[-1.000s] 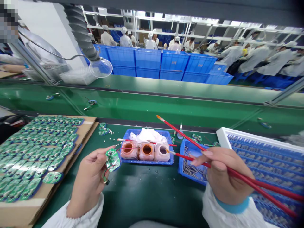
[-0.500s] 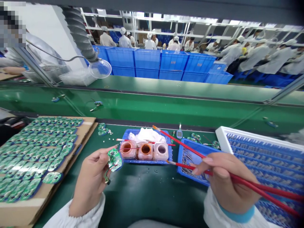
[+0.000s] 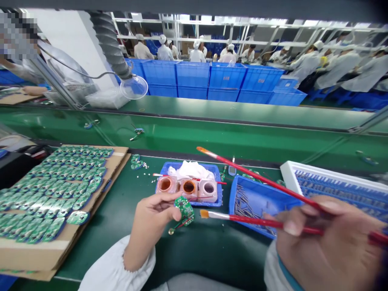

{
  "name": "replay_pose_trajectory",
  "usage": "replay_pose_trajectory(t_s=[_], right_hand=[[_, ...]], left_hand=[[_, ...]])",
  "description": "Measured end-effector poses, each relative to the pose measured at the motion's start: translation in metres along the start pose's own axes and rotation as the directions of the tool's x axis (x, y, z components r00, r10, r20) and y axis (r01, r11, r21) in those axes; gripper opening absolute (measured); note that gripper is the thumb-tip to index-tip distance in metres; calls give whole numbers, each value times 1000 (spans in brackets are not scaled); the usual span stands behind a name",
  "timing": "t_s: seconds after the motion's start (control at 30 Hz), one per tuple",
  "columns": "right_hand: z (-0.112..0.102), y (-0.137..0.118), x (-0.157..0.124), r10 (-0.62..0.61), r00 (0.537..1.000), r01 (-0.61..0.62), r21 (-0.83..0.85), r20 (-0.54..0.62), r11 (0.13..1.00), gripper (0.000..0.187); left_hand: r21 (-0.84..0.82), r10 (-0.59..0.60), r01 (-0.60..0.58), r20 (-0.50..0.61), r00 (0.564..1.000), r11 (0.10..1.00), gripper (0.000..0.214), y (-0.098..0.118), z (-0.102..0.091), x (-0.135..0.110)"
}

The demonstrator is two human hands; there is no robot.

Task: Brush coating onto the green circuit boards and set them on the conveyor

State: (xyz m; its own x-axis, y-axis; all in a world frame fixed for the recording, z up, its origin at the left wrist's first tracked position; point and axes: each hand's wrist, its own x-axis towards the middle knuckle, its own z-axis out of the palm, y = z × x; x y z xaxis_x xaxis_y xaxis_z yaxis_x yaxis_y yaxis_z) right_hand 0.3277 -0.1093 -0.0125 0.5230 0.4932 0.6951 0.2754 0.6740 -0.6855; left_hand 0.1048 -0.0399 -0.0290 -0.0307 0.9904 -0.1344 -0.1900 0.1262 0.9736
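Note:
Between thumb and fingers, my left hand [image 3: 154, 222] grips a small green circuit board [image 3: 184, 210] with red and dark wires and a small round part hanging from it. My right hand [image 3: 330, 234] is closed on two red-handled paintbrushes [image 3: 254, 219], their tips apart and pointing left. The lower brush's flat orange-tinted tip is just right of the board, with a small gap visible. Behind the board, a blue tray [image 3: 220, 194] holds three small jars [image 3: 189, 189], a crumpled white cloth [image 3: 192, 169] and a further thin red brush lying across.
Cardboard [image 3: 57, 258] at left carries rows of green boards [image 3: 69, 178]. Right of the jars is a blue bin [image 3: 263, 198] of thin metal pieces, beside a white foam-edged tray [image 3: 291, 178]. A clear extraction hood [image 3: 133, 87] hangs above; people work beyond blue crates [image 3: 227, 79].
My left hand has moved right with the board, which is now turned differently. My right hand and its brushes have come closer, with the upper brush raised and the tips wider apart.

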Motion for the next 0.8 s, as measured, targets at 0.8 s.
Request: replay_pose_trajectory(t_s=[0.8], right_hand=[[14, 6, -6, -121, 993, 121, -22, -7, 992, 25]], left_hand=[[98, 213, -230, 160, 964, 968, 39, -2, 2, -8]])
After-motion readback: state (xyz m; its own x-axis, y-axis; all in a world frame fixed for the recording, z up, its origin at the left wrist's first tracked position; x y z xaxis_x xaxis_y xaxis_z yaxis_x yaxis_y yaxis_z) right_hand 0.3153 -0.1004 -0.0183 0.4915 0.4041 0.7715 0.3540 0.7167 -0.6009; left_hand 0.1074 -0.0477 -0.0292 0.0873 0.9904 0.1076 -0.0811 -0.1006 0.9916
